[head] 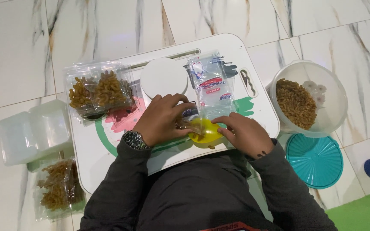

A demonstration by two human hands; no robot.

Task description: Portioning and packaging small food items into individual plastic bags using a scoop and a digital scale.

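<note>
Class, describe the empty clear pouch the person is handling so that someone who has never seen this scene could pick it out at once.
Start at the white lap tray on the marble floor. At its middle, beside the round white lid, the pouch lies with its lower end between the left hand and right hand. Unlike the clear bags of pasta further left, it is flat and empty.

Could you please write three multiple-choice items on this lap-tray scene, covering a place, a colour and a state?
1. Where is the large clear plastic bowl of spiral pasta?
A. On the floor right of the white lap tray
B. On the tray
C. In a lap

2. What colour is the round ribbed lid on the floor?
A. Red
B. Teal
C. Black

3. The bowl is:
A. Lidded
B. Overturned
C. Uncovered

Answers: 1 A, it sits on tiles beside the tray; 2 B, plainly teal; 3 C, pasta shows openly.
</note>
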